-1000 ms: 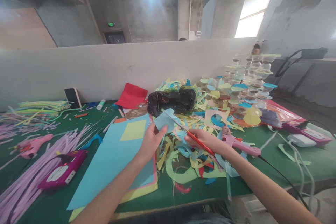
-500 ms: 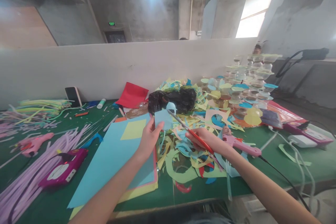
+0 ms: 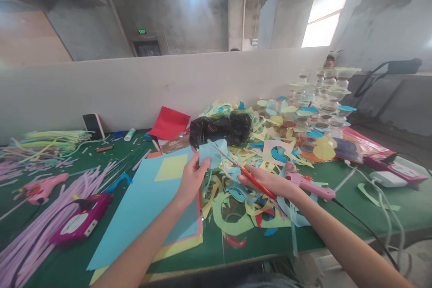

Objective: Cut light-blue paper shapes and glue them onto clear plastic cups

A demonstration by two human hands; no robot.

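Between thumb and fingers, my left hand (image 3: 192, 177) pinches a small piece of light-blue paper (image 3: 208, 153), held upright above the table. My right hand (image 3: 261, 180) is closed around the red handles of a pair of scissors (image 3: 232, 158). Their blades point up and left, with the tips at the right part of the blue paper. Below both hands lies a heap of paper scraps (image 3: 232, 216) in green, yellow, blue and red. A stack of coloured sheets (image 3: 135, 207), blue on top, lies left of my left hand, with a yellow square (image 3: 171, 167) on it.
A pink glue gun (image 3: 312, 186) with its cable lies by my right wrist; another pink glue gun (image 3: 42, 186) is at the left. Purple stems (image 3: 47, 229), a magenta power box (image 3: 83, 218), a phone (image 3: 93, 127), a black plastic bag (image 3: 221, 129) and stacked clear cups (image 3: 332, 99) also stand about.
The curled strip at the top of the blue paper no longer stands up. The paper's upper edge now looks flatter, and the scissor blades sit slightly lower and are parted little.
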